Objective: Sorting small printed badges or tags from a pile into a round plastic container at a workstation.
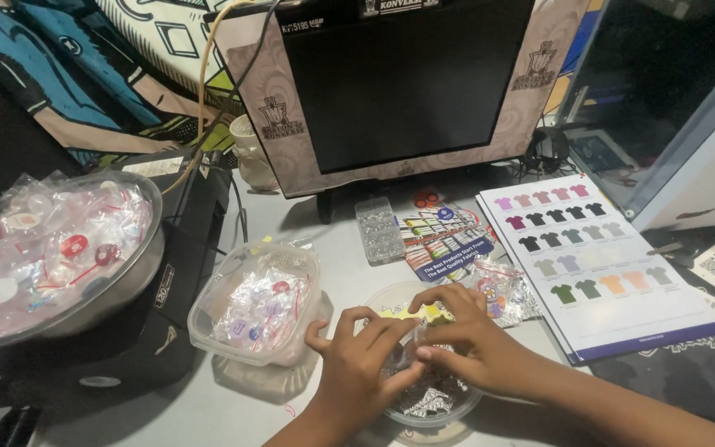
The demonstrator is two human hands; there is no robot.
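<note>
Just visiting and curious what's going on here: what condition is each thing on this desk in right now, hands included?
Left hand: over the round clear tub, fingers bent, pinching something small.
Right hand: over the same tub, fingertips meeting the left's.
Round clear tub: open, partly filled with small pieces.
Rectangular plastic container: open, holding small bagged items.
Metal bowl: heaped with small bags.
Monitor: screen dark.
Shirt colour chart: lying flat.

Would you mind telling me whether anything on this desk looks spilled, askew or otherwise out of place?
Nothing looks spilled or damaged. Both hands, left hand and right hand, work over a round clear container. One small oddity: the metal bowl of little bags sits tilted on a black box. The shirt colour chart lies askew.
</note>
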